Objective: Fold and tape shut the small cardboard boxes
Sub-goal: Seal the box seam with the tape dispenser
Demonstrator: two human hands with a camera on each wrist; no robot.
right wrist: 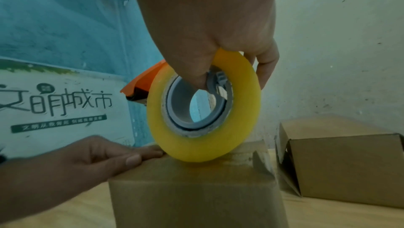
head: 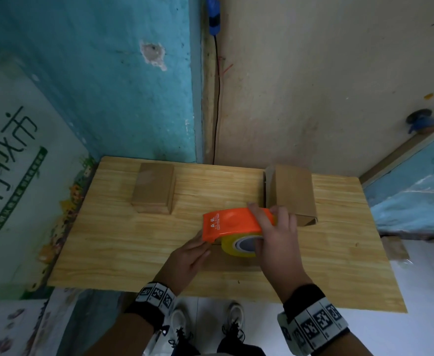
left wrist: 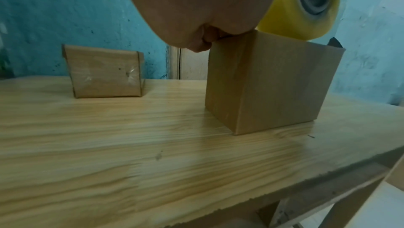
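A small cardboard box (right wrist: 192, 193) stands near the front middle of the wooden table (head: 123, 242). In the head view it is mostly hidden under my hands. My right hand (head: 272, 227) grips an orange tape dispenser (head: 228, 223) from above, thumb inside the core. The dispenser's yellow tape roll (right wrist: 203, 107) rests on the box top, and clear tape lies along the top to the roll's right. My left hand (right wrist: 122, 157) lies with straight fingers pressed on the top's left edge. A taped box (head: 154, 187) sits at the back left. A box with open end flaps (head: 291, 194) lies at the back right.
The table stands in a corner, against a blue wall (head: 108, 73) and a beige wall (head: 326, 73). A white printed board (head: 26, 176) leans at the table's left. A black cable (head: 217, 98) hangs in the corner. My shoes (head: 208, 322) show below the front edge.
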